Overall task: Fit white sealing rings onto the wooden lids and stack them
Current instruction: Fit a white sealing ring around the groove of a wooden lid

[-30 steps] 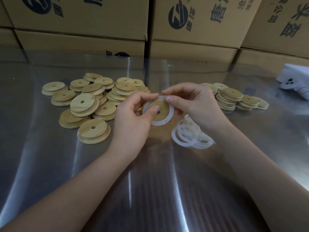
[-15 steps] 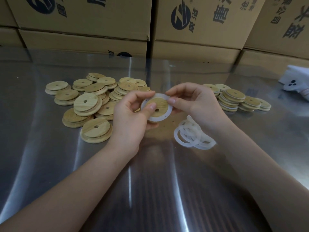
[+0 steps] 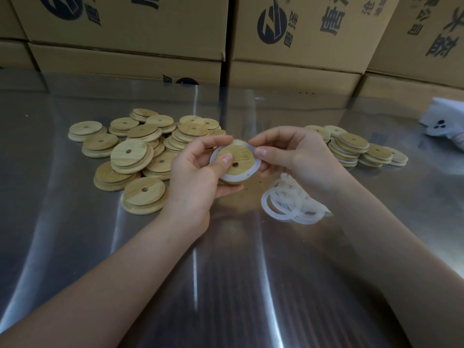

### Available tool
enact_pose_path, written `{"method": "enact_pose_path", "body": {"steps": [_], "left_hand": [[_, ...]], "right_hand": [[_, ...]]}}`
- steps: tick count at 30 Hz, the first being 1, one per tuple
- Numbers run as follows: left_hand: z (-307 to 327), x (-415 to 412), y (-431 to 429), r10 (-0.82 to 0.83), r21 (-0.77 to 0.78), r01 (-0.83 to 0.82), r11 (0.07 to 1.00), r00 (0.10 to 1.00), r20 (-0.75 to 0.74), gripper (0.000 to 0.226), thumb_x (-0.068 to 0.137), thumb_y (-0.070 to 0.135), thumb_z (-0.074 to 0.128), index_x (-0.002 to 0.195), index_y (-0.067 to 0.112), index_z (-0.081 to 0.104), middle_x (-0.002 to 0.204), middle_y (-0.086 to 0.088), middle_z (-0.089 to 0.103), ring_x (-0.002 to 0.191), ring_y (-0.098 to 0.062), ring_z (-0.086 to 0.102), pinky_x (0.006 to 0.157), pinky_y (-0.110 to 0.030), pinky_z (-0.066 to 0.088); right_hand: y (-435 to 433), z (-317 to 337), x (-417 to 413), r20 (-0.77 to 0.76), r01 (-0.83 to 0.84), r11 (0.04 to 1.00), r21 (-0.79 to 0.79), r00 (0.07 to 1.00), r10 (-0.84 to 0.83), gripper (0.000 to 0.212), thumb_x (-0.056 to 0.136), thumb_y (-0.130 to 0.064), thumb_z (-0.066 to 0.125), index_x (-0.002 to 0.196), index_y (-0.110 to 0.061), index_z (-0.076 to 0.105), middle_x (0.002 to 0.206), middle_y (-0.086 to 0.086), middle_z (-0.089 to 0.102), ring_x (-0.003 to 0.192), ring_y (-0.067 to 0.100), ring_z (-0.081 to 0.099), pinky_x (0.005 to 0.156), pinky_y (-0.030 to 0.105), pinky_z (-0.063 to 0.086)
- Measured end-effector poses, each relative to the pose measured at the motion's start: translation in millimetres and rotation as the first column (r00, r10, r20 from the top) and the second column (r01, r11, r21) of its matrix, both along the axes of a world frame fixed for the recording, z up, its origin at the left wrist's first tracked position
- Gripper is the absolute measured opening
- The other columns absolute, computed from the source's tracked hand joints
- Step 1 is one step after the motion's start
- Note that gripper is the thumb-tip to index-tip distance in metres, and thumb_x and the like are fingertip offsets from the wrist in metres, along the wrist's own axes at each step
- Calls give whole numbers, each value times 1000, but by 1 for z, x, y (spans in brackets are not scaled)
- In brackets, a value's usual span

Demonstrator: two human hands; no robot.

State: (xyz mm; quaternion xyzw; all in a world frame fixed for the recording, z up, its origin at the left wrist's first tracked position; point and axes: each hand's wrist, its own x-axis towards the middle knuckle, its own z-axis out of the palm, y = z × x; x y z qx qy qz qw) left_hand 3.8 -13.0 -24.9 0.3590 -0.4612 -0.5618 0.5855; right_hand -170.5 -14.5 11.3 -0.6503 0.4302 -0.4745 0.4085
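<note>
A round wooden lid (image 3: 238, 158) with a small centre hole is held above the metal table, a white sealing ring (image 3: 234, 176) lying around its raised middle. My left hand (image 3: 198, 177) grips the lid from the left, thumb pressed on its face. My right hand (image 3: 296, 156) pinches the ring and lid edge at the upper right. A loose pile of white rings (image 3: 291, 204) lies just below my right hand. Bare lids (image 3: 133, 156) are heaped on the left; lids with rings (image 3: 351, 149) are stacked on the right.
The shiny metal table (image 3: 75, 234) reflects light. Cardboard boxes (image 3: 301, 41) form a wall along its far edge. A white cloth object (image 3: 444, 121) with dark dots lies at the far right.
The ring has settled further down around the lid's raised middle. Both hands stayed in place, with my left thumb shifting over the lid's face.
</note>
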Motion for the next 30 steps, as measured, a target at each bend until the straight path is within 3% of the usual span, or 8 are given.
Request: {"method": "enact_pose_path", "body": {"steps": [6, 12, 16, 21, 26, 30], "left_hand": [[5, 3, 0, -37, -23, 36, 999, 999, -35, 35, 92, -4, 57, 118, 20, 64, 98, 0, 76, 93, -17, 73, 74, -40, 61], [7, 6, 0, -28, -127, 37, 991, 997, 71, 33, 83, -5, 65, 107, 17, 71, 103, -5, 74, 103, -21, 68, 92, -42, 54], [5, 4, 2, -32, -194, 58, 979, 990, 136, 30, 80, -5, 69, 95, 21, 73, 97, 0, 73, 99, -19, 68, 88, -35, 54], [5, 6, 2, 11, -258, 35, 965, 984, 176, 31, 77, -5, 73, 87, 24, 70, 89, 4, 71, 91, -14, 68, 83, -31, 56], [7, 5, 2, 171, -355, -58, 933, 940, 295, 29, 74, -5, 77, 85, 22, 70, 88, 2, 72, 88, -12, 68, 82, -30, 56], [5, 1, 4, 308, -430, -132, 893, 876, 372, 26, 75, -6, 76, 89, 15, 70, 89, 9, 71, 86, -1, 66, 81, -18, 52]], "right_hand": [[1, -1, 1, -39, 44, 998, -54, 998, -46, 17, 87, 1, 67, 87, -15, 72, 73, 0, 70, 62, 15, 60, 59, 25, 56], [0, -6, 6, -19, 81, 990, -116, 996, -84, 16, 85, 2, 69, 87, -13, 70, 73, 2, 68, 63, 19, 61, 61, 30, 55], [1, -6, 6, -23, 59, 979, -195, 998, -65, 14, 84, 4, 69, 84, -11, 71, 76, 8, 69, 65, 22, 62, 62, 29, 56], [2, -7, 8, -63, 13, 971, -239, 998, -29, 16, 83, 5, 69, 83, -10, 72, 77, 1, 70, 69, 21, 63, 64, 29, 56], [1, -8, 10, -142, 14, 944, -328, 988, -63, 23, 81, 4, 71, 80, -20, 72, 81, -6, 66, 71, 25, 61, 65, 34, 54], [0, -13, 13, -171, 31, 934, -357, 980, -98, 21, 80, 1, 72, 82, -20, 70, 82, -2, 65, 71, 31, 60, 64, 42, 53]]}}
